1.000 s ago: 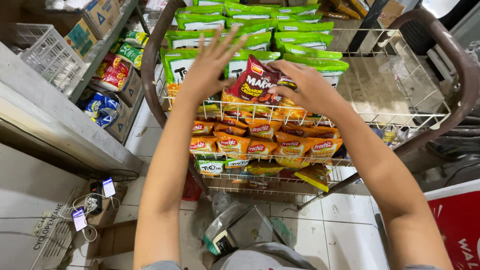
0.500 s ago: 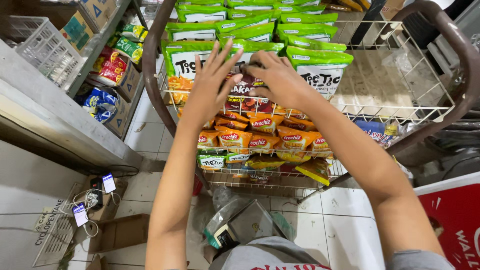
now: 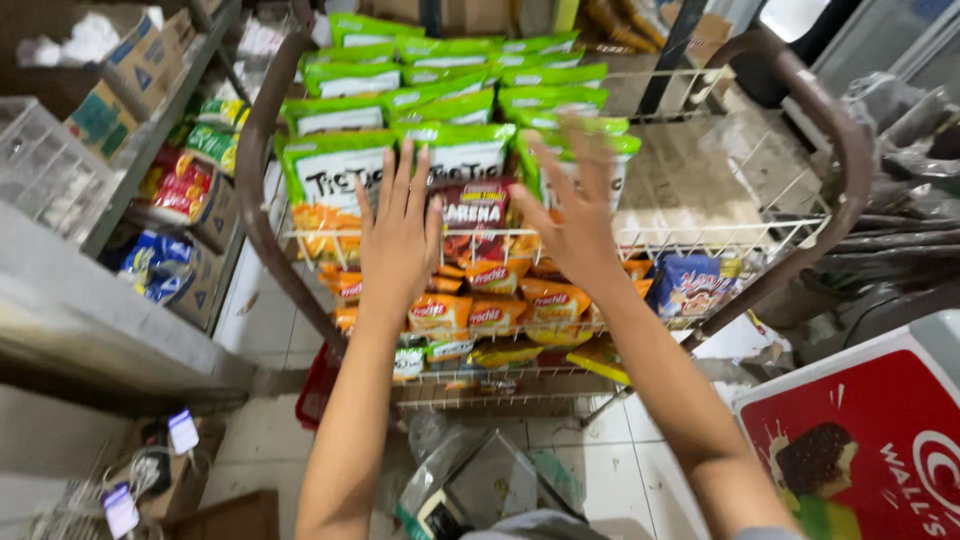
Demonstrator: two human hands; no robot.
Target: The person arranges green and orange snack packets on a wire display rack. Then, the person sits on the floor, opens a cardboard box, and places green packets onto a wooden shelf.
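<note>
My left hand [image 3: 398, 238] is raised with fingers spread, palm toward a wire snack rack [image 3: 720, 240]. My right hand [image 3: 572, 205] is also spread and blurred, just right of a dark red snack packet [image 3: 473, 215] that now stands in the rack's upper tier between my hands. Neither hand holds anything. Green snack bags [image 3: 330, 175] fill the upper tier behind the red packet. Orange snack packets [image 3: 495, 300] crowd the lower tier beneath my hands.
A blue packet [image 3: 690, 285] lies at the right of the lower tier. A metal shelf [image 3: 110, 330] with boxed goods stands on the left. A red freezer lid [image 3: 860, 440] is at lower right. Tiled floor and a scale-like device [image 3: 470, 490] lie below.
My right hand held the dark red packet, pushed it into the upper tier with both hands, then let go. Both hands have now drawn back, open.
</note>
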